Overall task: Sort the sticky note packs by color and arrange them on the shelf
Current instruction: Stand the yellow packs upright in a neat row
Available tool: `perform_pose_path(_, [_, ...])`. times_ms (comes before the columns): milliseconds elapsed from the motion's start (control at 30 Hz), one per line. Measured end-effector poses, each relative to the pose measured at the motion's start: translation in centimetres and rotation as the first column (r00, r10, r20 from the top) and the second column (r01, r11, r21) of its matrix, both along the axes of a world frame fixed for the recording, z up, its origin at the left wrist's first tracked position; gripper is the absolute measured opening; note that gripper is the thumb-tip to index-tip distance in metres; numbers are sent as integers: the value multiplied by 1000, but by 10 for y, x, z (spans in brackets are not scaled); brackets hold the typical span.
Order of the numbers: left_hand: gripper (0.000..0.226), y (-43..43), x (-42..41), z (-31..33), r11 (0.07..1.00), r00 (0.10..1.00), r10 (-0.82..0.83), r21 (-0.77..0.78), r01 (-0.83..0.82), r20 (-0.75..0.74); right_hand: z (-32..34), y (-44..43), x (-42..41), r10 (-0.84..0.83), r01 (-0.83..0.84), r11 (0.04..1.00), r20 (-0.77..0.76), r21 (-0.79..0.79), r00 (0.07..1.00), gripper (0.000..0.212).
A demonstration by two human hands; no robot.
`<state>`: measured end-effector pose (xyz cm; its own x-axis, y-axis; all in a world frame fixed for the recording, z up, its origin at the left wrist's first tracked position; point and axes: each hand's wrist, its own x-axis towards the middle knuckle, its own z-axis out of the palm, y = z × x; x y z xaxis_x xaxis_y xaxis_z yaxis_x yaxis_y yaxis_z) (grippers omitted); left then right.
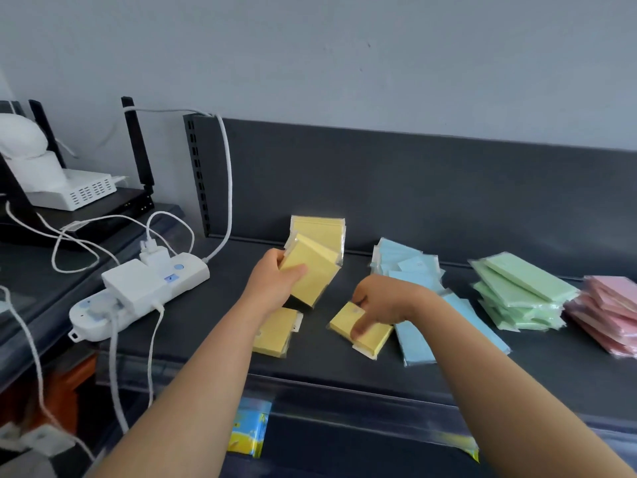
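Note:
My left hand (275,281) grips a fanned bunch of yellow sticky note packs (315,257) lifted above the dark shelf (344,370). My right hand (379,301) pinches another yellow pack (375,336) that lies on the shelf. One more yellow pack (275,332) lies flat under my left wrist. Blue packs (406,267) sit in a loose pile to the right, with more blue ones (417,343) under my right forearm. Further right lie a green stack (520,291) and a pink stack (610,312).
A white power strip (138,291) with plugs and cables lies at the shelf's left end. Behind it stand a black router (138,198) and a white device (76,191). The shelf's dark back panel (413,188) rises behind the packs. Yellow-blue packaging (248,429) shows on the level below.

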<state>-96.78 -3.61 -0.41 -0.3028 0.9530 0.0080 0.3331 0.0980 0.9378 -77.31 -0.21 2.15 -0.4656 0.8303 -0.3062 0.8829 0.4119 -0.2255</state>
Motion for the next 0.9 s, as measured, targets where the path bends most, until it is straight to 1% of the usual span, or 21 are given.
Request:
perform_pose_path(67, [34,-3,5,0,999,999,34,22,-34,7,0,2,5,20,-23,999,-79,-42,997,59])
perform_pose_path(133, [37,-5,11,0,997,998,63,41,-63,1,-2,5,11,43,-54,996,-151,-68,988,50])
perform_pose_path(200, [35,-6,16,1,995,996,91,48,-91,3,-2,9,16,51,-70,996,-271,-60,961,35])
perform_pose_path(233, [33,-6,19,1,994,995,99,45,-99,5,-2,13,17,33,-56,997,-362,-54,932,32])
perform_pose_path(300, [35,-6,24,1,994,994,106,25,-106,12,-1,21,18,-10,-19,999,-537,-48,844,30])
perform_pose_path(367, [41,-4,28,3,994,994,105,12,-105,29,1,27,16,-17,0,1000,-630,-28,776,30])
perform_pose_path(500, [50,0,27,13,995,993,84,46,-88,82,5,33,6,-51,41,999,-730,-31,682,31])
perform_pose_path(567, [39,2,26,18,996,993,47,75,-55,110,5,35,-1,-67,70,997,-769,-29,636,32])
perform_pose_path(600, [30,3,26,20,996,992,23,84,-34,126,5,36,-4,-87,99,995,-781,-32,619,38])
perform_pose_path(667, [24,5,27,22,996,987,-7,90,-7,158,3,37,-9,-158,163,984,-785,-74,600,57])
perform_pose_path(733, [22,8,27,21,994,985,-11,105,-7,170,2,40,-11,-246,189,968,-769,-165,590,73])
perform_pose_path(767, [22,10,26,20,993,985,-6,114,-14,173,2,43,-11,-291,186,957,-762,-225,578,74])
perform_pose_path(800, [23,12,26,20,992,984,3,120,-24,175,4,44,-9,-331,180,944,-759,-278,561,71])
perform_pose_path(833, [24,14,25,19,992,984,15,119,-36,175,5,46,-8,-350,178,936,-749,-303,562,63])
perform_pose_path(900, [25,19,22,16,993,987,51,96,-66,151,7,52,-5,-329,182,944,-742,-276,584,43])
